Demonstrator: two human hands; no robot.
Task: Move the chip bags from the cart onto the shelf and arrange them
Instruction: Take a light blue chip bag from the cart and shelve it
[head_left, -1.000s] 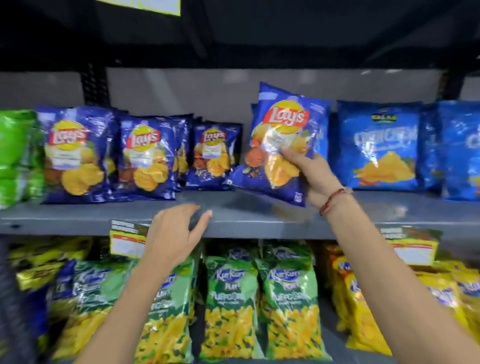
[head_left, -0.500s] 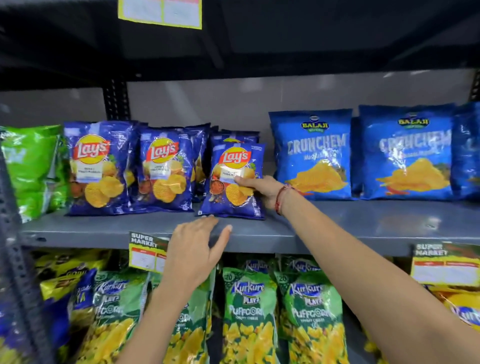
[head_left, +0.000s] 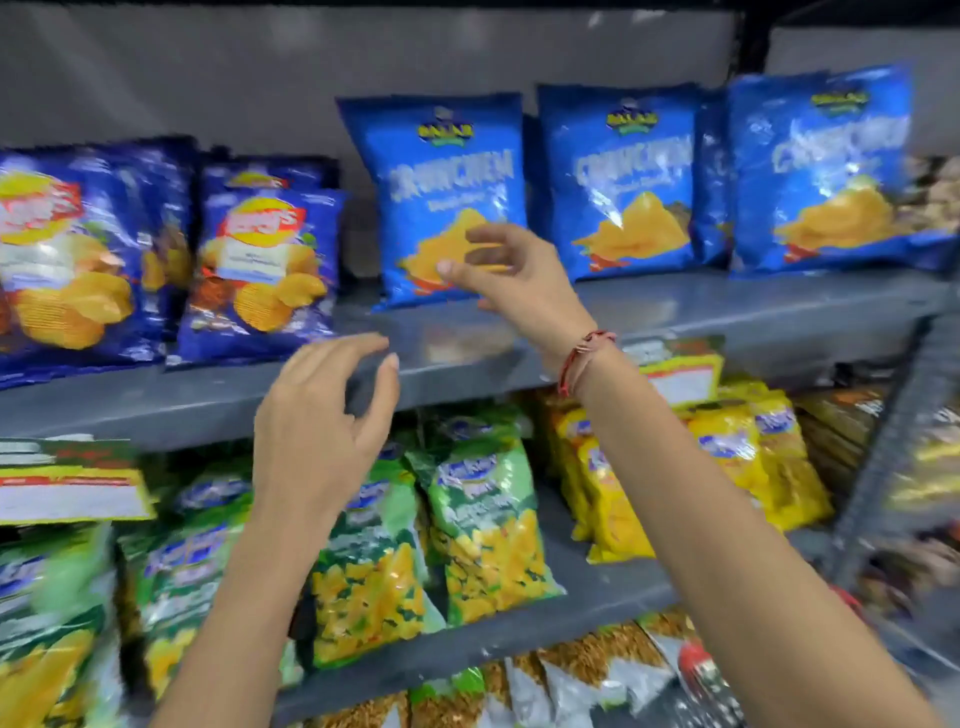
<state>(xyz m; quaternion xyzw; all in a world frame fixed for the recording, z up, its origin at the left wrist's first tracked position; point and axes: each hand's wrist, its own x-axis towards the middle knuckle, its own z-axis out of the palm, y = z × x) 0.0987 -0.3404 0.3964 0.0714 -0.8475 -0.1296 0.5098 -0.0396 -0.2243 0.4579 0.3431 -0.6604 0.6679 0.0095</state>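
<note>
Dark blue Lay's chip bags (head_left: 262, 270) stand upright on the grey shelf (head_left: 467, 353), with more Lay's bags (head_left: 67, 260) to their left. To the right stand lighter blue Crunchem bags (head_left: 441, 171). My right hand (head_left: 506, 275), a red thread on its wrist, hovers with fingers apart in front of the nearest Crunchem bag and holds nothing. My left hand (head_left: 322, 431) is raised below the shelf's front edge, fingers loosely spread, holding nothing. The cart is out of view.
Green Kurkure Puffcorn bags (head_left: 478, 519) and yellow bags (head_left: 737, 457) fill the lower shelf. Price tags (head_left: 67, 483) hang on the shelf edge. A grey upright post (head_left: 893, 426) stands at the right. More packets lie on the bottom shelf.
My right hand let go of the Lay's bag, which now stands in its row, and drew back to the right. The view has swung right and down.
</note>
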